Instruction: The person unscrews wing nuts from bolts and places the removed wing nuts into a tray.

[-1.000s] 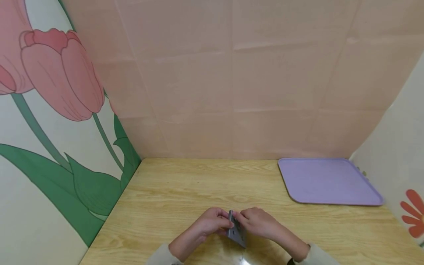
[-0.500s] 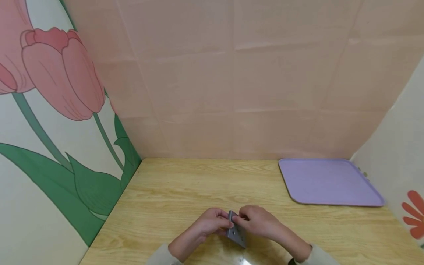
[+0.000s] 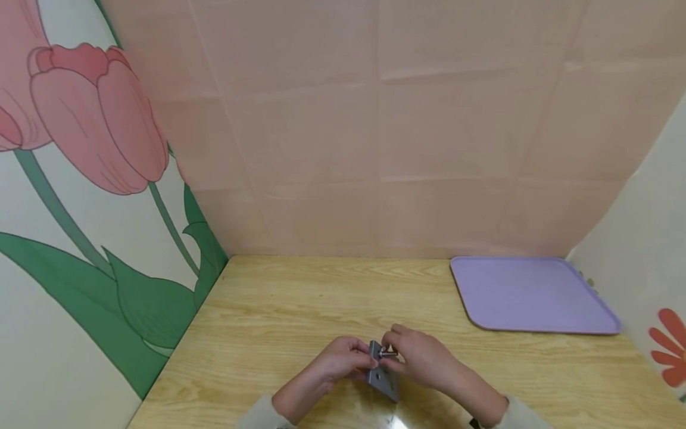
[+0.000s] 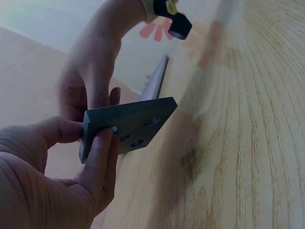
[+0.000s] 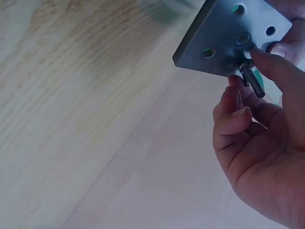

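A grey metal plate with several round holes is held tilted above the wooden table. My left hand grips it by one edge, thumb on one face and fingers on the other, as the left wrist view also shows. From the plate's other face a short metal pin sticks out near an edge. Around its base my right hand pinches with thumb and forefinger, the other fingers curled below. In the left wrist view the plate hides the right fingertips.
A lilac tray lies at the table's back right. Beyond the wood-grain table stands a pinkish covered wall. Side walls with painted flowers bound the left and right.
My right hand has drawn slightly back and up from the plate, and its fingers have shifted. The metal pin, hidden before, now shows between them. The left hand and plate stay in place.
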Motion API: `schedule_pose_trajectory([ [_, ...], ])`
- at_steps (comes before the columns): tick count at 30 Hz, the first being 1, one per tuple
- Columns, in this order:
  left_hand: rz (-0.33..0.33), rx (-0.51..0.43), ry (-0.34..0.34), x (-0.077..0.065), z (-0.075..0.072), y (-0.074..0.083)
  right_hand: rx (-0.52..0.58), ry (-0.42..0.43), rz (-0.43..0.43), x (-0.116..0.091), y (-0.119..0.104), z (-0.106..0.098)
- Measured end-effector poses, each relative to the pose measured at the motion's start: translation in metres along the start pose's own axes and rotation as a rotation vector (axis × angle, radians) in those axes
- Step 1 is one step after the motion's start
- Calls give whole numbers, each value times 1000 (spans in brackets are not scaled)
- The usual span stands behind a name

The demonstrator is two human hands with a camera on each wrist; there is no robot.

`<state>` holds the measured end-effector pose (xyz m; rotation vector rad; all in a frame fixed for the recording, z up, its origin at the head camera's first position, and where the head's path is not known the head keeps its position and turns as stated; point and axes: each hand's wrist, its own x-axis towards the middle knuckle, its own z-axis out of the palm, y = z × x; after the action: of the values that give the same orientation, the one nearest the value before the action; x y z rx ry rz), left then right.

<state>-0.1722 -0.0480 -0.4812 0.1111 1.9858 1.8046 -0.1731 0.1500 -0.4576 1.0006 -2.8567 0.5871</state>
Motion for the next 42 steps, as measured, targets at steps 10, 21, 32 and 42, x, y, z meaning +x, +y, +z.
schedule_pose_trajectory([
  [10,-23,7,-7,2,1,-1,-108,68,-138,-2,-4,-3],
  [21,-33,15,-40,0,-1,3,67,3,93,-1,-3,-3],
  [32,-23,12,-40,-2,0,2,225,-110,262,0,-1,3],
  [42,-58,28,-38,-2,-1,4,246,-142,244,1,-2,6],
])
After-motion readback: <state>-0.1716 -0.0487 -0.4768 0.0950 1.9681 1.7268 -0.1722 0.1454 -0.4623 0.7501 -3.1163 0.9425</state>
